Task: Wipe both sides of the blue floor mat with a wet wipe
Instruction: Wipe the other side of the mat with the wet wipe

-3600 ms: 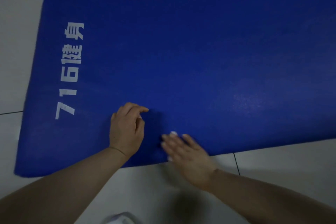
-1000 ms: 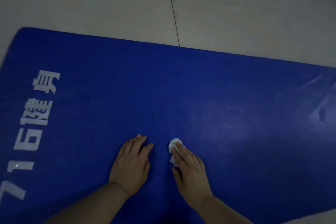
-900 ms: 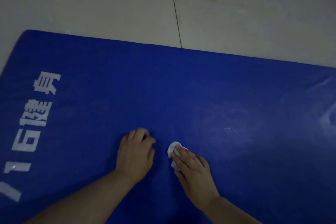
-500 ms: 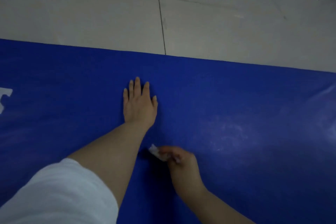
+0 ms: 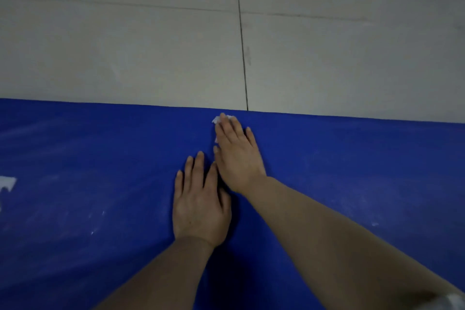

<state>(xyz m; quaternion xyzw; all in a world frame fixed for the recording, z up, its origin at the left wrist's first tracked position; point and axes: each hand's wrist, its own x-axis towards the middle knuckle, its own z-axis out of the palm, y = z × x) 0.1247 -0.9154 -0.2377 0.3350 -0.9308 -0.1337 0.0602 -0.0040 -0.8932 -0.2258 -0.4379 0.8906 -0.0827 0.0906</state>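
The right hand (image 5: 237,156) presses the wet wipe (image 5: 218,119) flat-fingered by the blue floor mat (image 5: 352,171)'s far edge; overshooting smears the floor (image 5: 151,45). The left hand (image 5: 200,201), fingers flat, braces just behind.

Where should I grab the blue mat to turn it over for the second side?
Probably by the far long edge of the blue mat, just beyond the right hand pressing the wet wipe. That edge lies flat, straight and bare against the tiled floor, so fingers can slide under from the floor side. The left hand rests flat nearby.
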